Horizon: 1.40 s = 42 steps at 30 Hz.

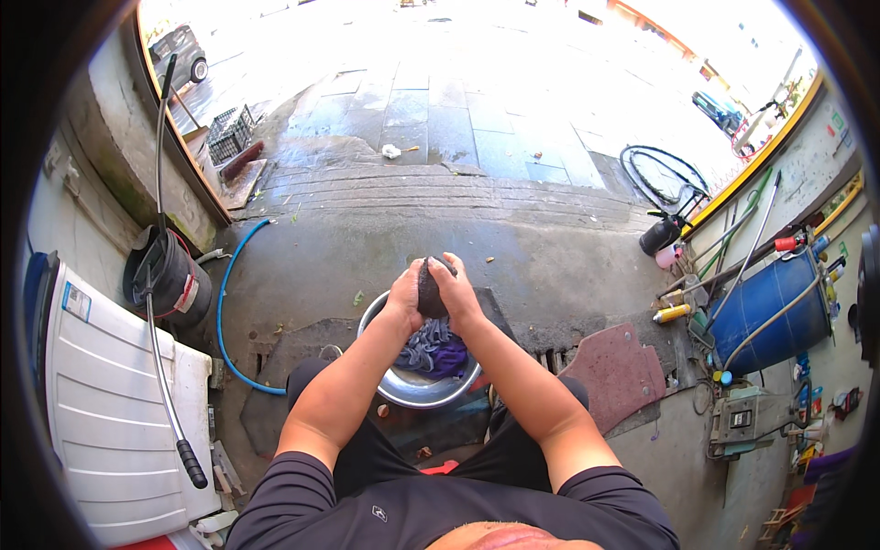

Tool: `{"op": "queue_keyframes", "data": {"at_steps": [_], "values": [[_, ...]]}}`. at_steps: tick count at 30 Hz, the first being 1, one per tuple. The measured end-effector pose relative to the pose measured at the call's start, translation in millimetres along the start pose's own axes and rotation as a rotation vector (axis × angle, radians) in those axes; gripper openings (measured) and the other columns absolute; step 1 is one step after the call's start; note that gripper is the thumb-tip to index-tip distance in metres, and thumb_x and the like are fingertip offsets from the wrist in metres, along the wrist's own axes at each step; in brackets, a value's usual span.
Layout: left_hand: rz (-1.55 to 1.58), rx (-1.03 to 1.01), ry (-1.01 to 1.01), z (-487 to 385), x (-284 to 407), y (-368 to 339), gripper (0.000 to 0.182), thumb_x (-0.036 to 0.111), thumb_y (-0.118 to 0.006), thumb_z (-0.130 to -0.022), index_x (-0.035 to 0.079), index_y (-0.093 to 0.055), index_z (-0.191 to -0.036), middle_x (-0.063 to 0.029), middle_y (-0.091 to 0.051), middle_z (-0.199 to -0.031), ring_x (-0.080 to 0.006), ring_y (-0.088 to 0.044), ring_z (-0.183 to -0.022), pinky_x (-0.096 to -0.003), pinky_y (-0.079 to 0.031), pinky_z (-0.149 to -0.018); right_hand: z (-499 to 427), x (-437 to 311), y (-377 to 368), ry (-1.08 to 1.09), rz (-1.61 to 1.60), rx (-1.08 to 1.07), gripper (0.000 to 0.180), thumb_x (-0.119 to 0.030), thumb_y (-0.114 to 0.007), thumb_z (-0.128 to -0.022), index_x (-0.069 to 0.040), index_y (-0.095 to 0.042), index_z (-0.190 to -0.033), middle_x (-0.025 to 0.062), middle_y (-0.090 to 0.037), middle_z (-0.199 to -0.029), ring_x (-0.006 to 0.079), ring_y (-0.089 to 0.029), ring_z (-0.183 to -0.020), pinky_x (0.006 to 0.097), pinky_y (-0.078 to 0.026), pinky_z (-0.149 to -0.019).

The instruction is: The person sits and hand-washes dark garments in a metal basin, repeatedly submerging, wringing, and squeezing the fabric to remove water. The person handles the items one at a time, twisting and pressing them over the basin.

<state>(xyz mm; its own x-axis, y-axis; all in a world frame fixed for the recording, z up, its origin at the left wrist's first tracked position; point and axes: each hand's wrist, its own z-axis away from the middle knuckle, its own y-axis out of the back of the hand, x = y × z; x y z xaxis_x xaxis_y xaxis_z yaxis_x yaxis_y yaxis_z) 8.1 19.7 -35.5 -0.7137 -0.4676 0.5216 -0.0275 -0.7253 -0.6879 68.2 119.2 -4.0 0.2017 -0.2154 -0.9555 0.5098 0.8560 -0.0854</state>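
Between my two hands is a dark, rough-surfaced lump [432, 292], which could be a sponge or a wadded cloth. My left hand [404, 297] presses it from the left, and my right hand [460, 292] grips its right side with the thumb across its top. Directly beneath stands a round metal basin [427, 399] on the floor between my knees. Inside it lie a crumpled grey-blue cloth [425, 344] and a purple cloth [450, 359]. My forearms hide parts of the basin's rim.
A blue hose [223, 309] curves over the floor at left, near a black bucket [185, 289] and a white plastic bin [117, 405]. At right are a reddish floor mat [612, 378], a blue drum [770, 313], a bench vise [746, 419] and a black spray bottle [661, 235].
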Motion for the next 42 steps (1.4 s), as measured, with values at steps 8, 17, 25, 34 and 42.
{"op": "queue_keyframes", "data": {"at_steps": [8,17,25,34,42], "values": [[-0.091,-0.129,-0.002,5.5,2.1,-3.9,0.042,0.054,-0.059,-0.105,0.014,-0.070,-0.114,-0.0068,-0.074,-0.103,-0.0235,-0.073,-0.090,-0.0424,-0.060,-0.084,11.4,-3.0,1.9,0.073,-0.223,-0.109,0.040,-0.026,-0.072,-0.099,-0.006,-0.065,-0.134,0.0078,-0.068,-0.112,0.0155,-0.064,-0.098,0.0314,-0.054,-0.086],[-0.258,-0.051,-0.053,26.7,-1.2,-22.9,0.061,0.067,-0.058,-0.103,0.012,-0.055,-0.130,-0.0093,-0.065,-0.114,-0.0225,-0.069,-0.099,-0.0417,-0.059,-0.084,5.8,4.6,8.5,0.265,-0.061,0.043,0.020,-0.005,-0.061,-0.090,-0.002,-0.075,-0.102,0.0079,-0.072,-0.099,0.0174,-0.065,-0.090,0.0325,-0.054,-0.085],[-0.600,0.098,-0.148,42.5,1.7,-36.1,0.069,0.063,-0.060,-0.105,0.006,-0.044,-0.140,-0.0119,-0.060,-0.123,-0.0194,-0.061,-0.110,-0.0343,-0.052,-0.098,-1.3,7.8,12.5,0.345,0.091,0.049,0.017,-0.005,-0.061,-0.092,-0.001,-0.075,-0.100,0.0099,-0.075,-0.093,0.0176,-0.067,-0.090,0.0334,-0.054,-0.086],[-0.714,0.097,-0.437,13.8,-6.2,-17.4,0.051,0.051,-0.059,-0.110,0.001,-0.064,-0.120,-0.0113,-0.065,-0.121,-0.0173,-0.059,-0.107,-0.0332,-0.050,-0.098,2.3,-10.4,3.6,0.583,0.246,0.147,0.013,-0.012,-0.070,-0.098,0.000,-0.075,-0.101,0.0097,-0.076,-0.093,0.0164,-0.069,-0.088,0.0332,-0.055,-0.083],[-0.373,0.054,-0.320,23.4,-6.6,-24.5,0.059,0.055,-0.057,-0.108,0.002,-0.055,-0.134,-0.0136,-0.066,-0.119,-0.0221,-0.066,-0.105,-0.0369,-0.055,-0.090,6.4,-25.5,-0.7,0.562,0.216,0.103,0.021,-0.021,-0.076,-0.102,0.000,-0.075,-0.102,0.0042,-0.074,-0.090,0.0107,-0.064,-0.084,0.0302,-0.054,-0.077]]}}
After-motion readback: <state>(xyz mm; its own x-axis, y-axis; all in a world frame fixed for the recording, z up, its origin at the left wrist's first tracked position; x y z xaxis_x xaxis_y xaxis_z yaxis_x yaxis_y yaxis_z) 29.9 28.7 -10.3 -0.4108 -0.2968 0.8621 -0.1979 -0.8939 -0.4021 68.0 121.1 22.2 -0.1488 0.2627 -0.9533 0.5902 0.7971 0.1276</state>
